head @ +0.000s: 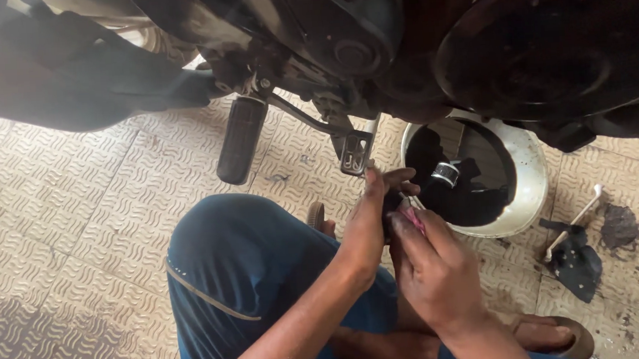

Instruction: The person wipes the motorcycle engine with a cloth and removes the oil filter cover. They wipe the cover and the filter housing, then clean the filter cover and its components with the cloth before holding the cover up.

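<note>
Both hands meet just beside the white basin's (534, 181) rim: the left hand (370, 224) pinches a small dark part (391, 201), the right hand (432, 265) closes on a pink-tipped tool (412, 214); steadying over the basin seems wise.

Blue trousers (244, 280), tan seam stripe; brown sandal (566, 338); bare forearms.

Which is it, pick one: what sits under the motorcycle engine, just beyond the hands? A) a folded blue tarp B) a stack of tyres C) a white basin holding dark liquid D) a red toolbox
C: the white basin, on the patterned floor below the engine, holds black liquid; the left hand and right hand meet at its near rim.
</note>
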